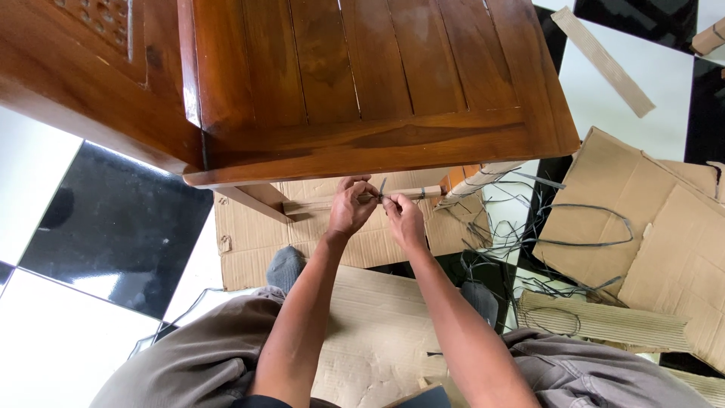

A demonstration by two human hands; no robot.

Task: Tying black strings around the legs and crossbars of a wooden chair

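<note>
Head view, one entry.

I see a dark wooden chair seat (pixel 362 83) filling the upper frame; its front edge overhangs the work, so the room for the hands is a narrow band between that edge and my knees. The top and left of the chair are cut off by the frame.

Wooden rail (pixel 355 200) — pale, slim, long axis running left to right just under the seat edge, slightly raised toward the right end. Its left end meets a slanted leg (pixel 253 200); its far right end passes behind a wrapped leg (pixel 476 179).

Left hand (pixel 350 208) — fingers curled closed round the rail, thumb side up.

Right hand (pixel 404 219) — fingertips pinched narrow on a thin dark strap (pixel 382 189), which stands up from the rail, tip pointing toward the seat edge. Whether the strap circles the rail I cannot tell; the fingers hide it. The two hands sit just beside each other, nearly touching.

Cardboard sheet (pixel 257 234) — flat under the rail, open on the left. More cardboard pieces (pixel 664 219) lie to the right, edges ragged.

Loose straps (pixel 551 227) — a tangle of dark loops on the floor right of the hands, crowding that side.

Tiled floor (pixel 113 219) — black and white, open to the left.

Grey trousers (pixel 196 355) and a grey sock (pixel 285 266) in the lower frame; both forearms cross over them.
</note>
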